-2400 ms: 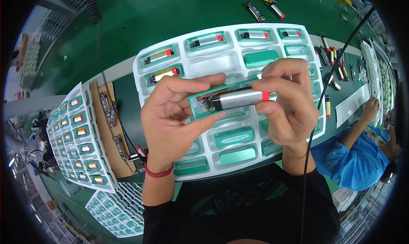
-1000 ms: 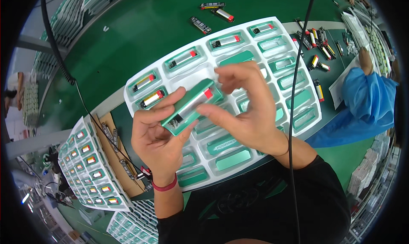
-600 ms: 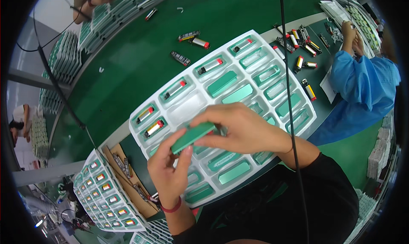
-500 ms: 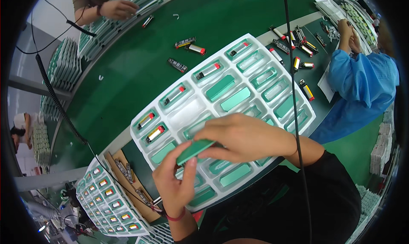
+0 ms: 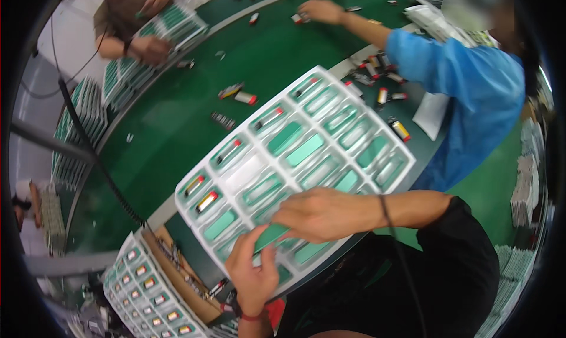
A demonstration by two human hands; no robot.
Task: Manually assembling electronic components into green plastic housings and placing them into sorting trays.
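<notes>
A flat, green, rounded-end casing (image 5: 270,236) is held over the near part of a white moulded tray (image 5: 247,164). My left hand (image 5: 252,274) grips its lower end between thumb and fingers. On its upper end, the fingers of my right hand (image 5: 324,214) close around it. Some tray pockets hold green casings (image 5: 305,150); along the far-left edge, several hold slim parts with red ends (image 5: 206,201). My hands hide some of the near pockets.
At right, a person in a blue sleeve (image 5: 424,61) reaches across the green belt. Loose red-ended cylindrical parts (image 5: 400,128) lie near them. A second filled tray (image 5: 150,297) and a cardboard box (image 5: 188,288) stand at lower left. Dark cables (image 5: 97,161) hang across the view.
The view has shifted. Both my hands still hold the green casing. The blue-sleeved person's arm has stretched out leftward over the belt to a small red-ended part.
</notes>
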